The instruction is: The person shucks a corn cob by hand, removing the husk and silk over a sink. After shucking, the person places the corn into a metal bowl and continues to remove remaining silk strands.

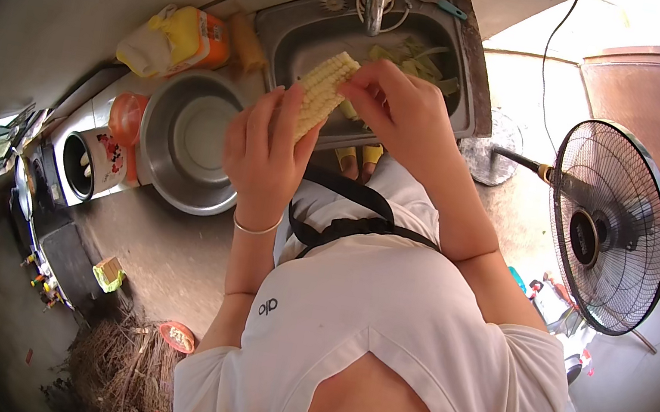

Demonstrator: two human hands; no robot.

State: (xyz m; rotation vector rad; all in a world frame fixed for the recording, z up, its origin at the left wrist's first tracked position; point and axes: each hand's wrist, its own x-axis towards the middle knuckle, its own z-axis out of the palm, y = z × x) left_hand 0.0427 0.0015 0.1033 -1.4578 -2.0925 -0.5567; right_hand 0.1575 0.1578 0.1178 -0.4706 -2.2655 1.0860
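A husked ear of pale corn [319,98] is held tilted above the near edge of a stainless steel sink [315,40]. My left hand [267,150], with a bangle at the wrist, grips its lower part. The thumb and fingers of my right hand [395,109] pinch at the cob's right edge near the upper end; any fine strand between them is too small to tell. Green husk pieces [414,56] lie in the sink under the faucet [374,7]. A wide, seemingly empty metal basin [190,140] sits left of my left hand.
A peeler with a blue handle [452,9] lies on the sink's back rim. Left stand a yellow and orange jug [194,39], a red plastic container [127,118] and a floral pot [105,158]. A standing fan [608,226] is at the right. Dry brushwood [121,361] lies lower left.
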